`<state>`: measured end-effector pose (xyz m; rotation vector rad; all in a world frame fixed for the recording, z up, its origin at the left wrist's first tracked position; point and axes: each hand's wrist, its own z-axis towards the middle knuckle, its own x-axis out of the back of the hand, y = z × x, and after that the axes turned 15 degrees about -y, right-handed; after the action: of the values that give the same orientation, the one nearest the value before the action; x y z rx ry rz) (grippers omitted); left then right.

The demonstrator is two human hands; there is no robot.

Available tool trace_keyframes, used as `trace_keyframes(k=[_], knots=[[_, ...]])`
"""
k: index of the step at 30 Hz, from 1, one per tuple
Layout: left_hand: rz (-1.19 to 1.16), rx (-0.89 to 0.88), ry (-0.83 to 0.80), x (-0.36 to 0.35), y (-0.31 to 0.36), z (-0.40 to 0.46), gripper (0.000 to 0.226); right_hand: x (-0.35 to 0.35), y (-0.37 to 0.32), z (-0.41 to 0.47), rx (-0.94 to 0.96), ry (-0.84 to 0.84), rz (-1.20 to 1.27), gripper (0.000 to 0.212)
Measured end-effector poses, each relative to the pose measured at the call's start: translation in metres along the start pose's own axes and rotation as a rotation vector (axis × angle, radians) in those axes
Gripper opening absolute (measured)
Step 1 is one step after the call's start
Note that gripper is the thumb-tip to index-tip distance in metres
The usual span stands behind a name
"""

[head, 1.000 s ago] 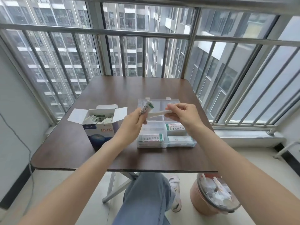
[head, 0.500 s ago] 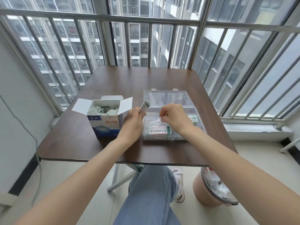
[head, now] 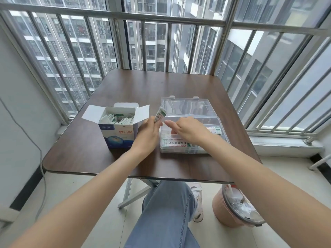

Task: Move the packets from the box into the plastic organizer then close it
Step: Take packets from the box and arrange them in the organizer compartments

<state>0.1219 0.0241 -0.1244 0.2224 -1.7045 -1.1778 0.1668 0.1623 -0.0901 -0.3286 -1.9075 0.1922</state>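
Note:
An open blue and white cardboard box [head: 118, 130] stands left of centre on the table, with several white packets [head: 116, 119] upright inside. To its right lies the clear plastic organizer [head: 222, 126], its lid [head: 186, 106] folded back flat. Labelled packets lie in its front left compartment [head: 176, 143] and its right compartment [head: 215, 130]. My left hand [head: 147, 132] pinches a small bundle of packets [head: 159, 115] upright between box and organizer. My right hand [head: 188, 129] reaches down into the organizer's left middle compartment, thumb stretched out to the left. Its fingertips are hidden.
The brown table [head: 143, 86] stands against a metal balcony railing [head: 161, 17]. A pink waste bin [head: 231, 210] full of wrappers stands on the floor at the right. My leg in jeans [head: 166, 212] is under the table edge. A cable [head: 42, 169] hangs at the left wall.
My right hand has come down with its single packet from above the organizer into the compartment. My left hand has sunk a little with its bundle.

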Motion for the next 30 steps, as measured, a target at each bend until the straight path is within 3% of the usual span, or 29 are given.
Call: trace_keyframes(k=[2, 7, 11, 13, 15, 17, 19, 22, 25, 30], knots=[[0.005, -0.003, 0.001, 0.001, 0.0, 0.0, 0.028, 0.002, -0.005, -0.003, -0.01, -0.031, -0.07, 0.053], [0.017, 0.008, -0.015, 0.002, 0.001, 0.001, 0.029, 0.001, -0.012, -0.004, -0.028, -0.04, -0.121, 0.07], [0.062, 0.026, -0.002, 0.003, 0.003, -0.001, 0.03, 0.003, -0.013, -0.006, -0.023, -0.008, -0.142, 0.046], [0.064, 0.021, 0.019, 0.004, 0.004, -0.002, 0.028, 0.002, -0.013, -0.005, -0.012, 0.015, -0.085, 0.045], [-0.007, 0.01, 0.001, 0.005, 0.005, -0.002, 0.021, 0.002, -0.008, -0.003, -0.017, -0.012, 0.03, 0.045], [-0.137, -0.001, -0.041, 0.005, 0.005, -0.002, 0.016, 0.003, -0.002, -0.003, 0.007, 0.075, 0.312, 0.054], [-0.314, -0.023, -0.102, 0.005, 0.008, -0.005, 0.015, 0.006, 0.003, -0.007, 0.096, 0.188, 0.528, 0.035], [-0.517, -0.073, -0.22, 0.007, 0.015, -0.01, 0.011, 0.009, 0.011, -0.017, 0.22, 0.214, 0.824, 0.007], [-0.595, -0.073, -0.281, 0.005, 0.022, -0.012, 0.012, 0.008, 0.015, -0.019, 0.231, 0.284, 0.888, 0.014], [-0.642, -0.047, -0.228, 0.007, 0.027, -0.01, 0.018, 0.007, 0.014, -0.021, 0.188, 0.342, 0.924, 0.019]])
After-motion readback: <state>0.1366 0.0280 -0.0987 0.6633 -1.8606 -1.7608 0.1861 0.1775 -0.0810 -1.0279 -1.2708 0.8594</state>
